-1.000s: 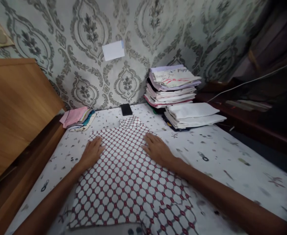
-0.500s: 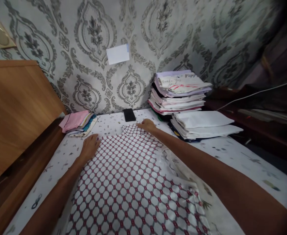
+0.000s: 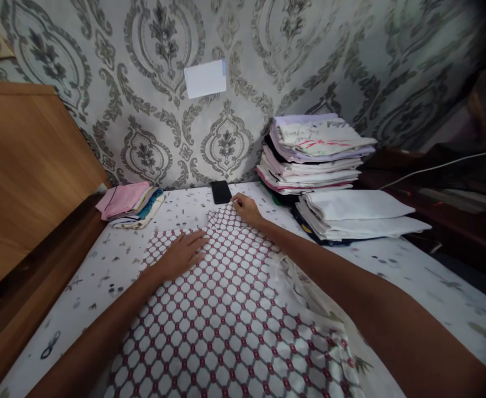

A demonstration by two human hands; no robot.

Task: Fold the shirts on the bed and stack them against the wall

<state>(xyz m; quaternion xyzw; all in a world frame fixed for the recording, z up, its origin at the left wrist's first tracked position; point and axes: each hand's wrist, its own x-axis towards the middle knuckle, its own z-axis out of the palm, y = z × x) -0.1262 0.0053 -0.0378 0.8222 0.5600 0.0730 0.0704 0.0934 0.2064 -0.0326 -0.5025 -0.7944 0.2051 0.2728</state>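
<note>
Spread out before me is a white garment (image 3: 221,309) with a red and grey lattice print; its lower end runs out of view. My left hand (image 3: 183,254) lies flat on its upper left part, fingers stretched out. At the far edge, my right hand (image 3: 246,209) pinches the narrow top corner of the garment between thumb and fingers. Along the garment's right side, under my right forearm, a paler sheer or cream cloth (image 3: 296,284) shows. A black phone-like slab (image 3: 220,192) lies just beyond my right hand.
A small folded pile (image 3: 129,202) with pink cloth on top sits at the back left. At the back right stand a tall stack of folded clothes (image 3: 317,157) and a lower white folded pile (image 3: 359,207). A wooden panel (image 3: 31,177) borders the left; a patterned wall rises behind.
My left hand has moved right, from the garment's left edge onto its upper part. My right hand stays at the top corner, with its fingers now more pinched. The view has shifted slightly.
</note>
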